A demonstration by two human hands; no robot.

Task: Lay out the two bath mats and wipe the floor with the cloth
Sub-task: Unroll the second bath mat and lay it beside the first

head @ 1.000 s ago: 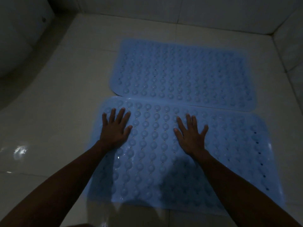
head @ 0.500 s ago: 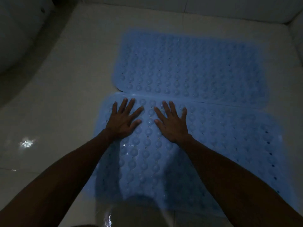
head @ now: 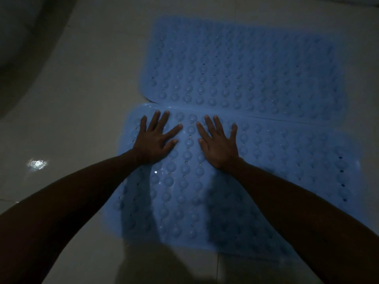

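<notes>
Two blue rubber bath mats with rows of round bumps lie flat on the pale tiled floor, long edges meeting. The far mat (head: 246, 66) lies beyond the near mat (head: 276, 165). My left hand (head: 155, 140) rests palm down, fingers spread, on the near mat's far left corner. My right hand (head: 219, 144) lies flat beside it, a few bumps apart, fingers spread too. Neither hand holds anything. No cloth is in view.
The wet, shiny tiled floor (head: 86, 103) stretches to the left, with a bright light reflection (head: 37, 163). A dark curved edge of a fixture (head: 26, 48) fills the upper left corner. The scene is dim.
Both hands slid forward and toward each other on the near mat, now close to its far edge. The camera moved in closer over the mats.
</notes>
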